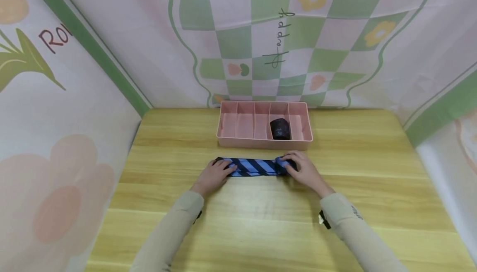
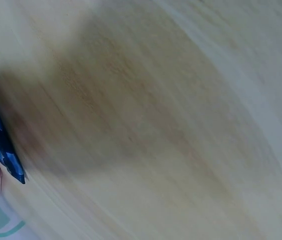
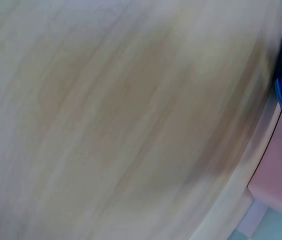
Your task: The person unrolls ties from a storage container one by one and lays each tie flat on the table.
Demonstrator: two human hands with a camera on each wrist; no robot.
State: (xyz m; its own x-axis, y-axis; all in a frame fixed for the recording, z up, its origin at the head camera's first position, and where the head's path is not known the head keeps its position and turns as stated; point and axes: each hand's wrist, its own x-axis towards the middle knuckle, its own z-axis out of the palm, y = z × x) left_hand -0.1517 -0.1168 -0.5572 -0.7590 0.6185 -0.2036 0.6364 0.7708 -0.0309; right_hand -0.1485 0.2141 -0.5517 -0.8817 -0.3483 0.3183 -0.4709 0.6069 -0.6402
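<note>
Across the middle of the wooden table (image 1: 261, 214), just on the near side of a pink tray (image 1: 257, 143), I see a blue striped tie (image 1: 255, 167) stretched sideways between a person's two hands. Its bands alternate light blue and very dark blue. At the person's right it is wound into a roll (image 1: 280, 166), and the right wrist view shows the spiral of its layers edge-on.

The right hand (image 1: 307, 172) grasps that roll, fingers bent over its far side and thumb on the near side. The left hand (image 1: 212, 176) rests on the opposite end of the tie, its fingers over the fabric; I cannot tell whether they pinch it or only press on it. From the left wrist, the tie's end shows beside the fingers at the border of the view.

The tray has five compartments in a row. A dark bundle (image 1: 280, 129) with small pale marks sits in the fourth from the person's left. Pale sleeves (image 1: 357, 226) cover both forearms, and a green-and-white checked backdrop (image 1: 232, 42) with flowers and handwritten lettering hangs behind the tray.
</note>
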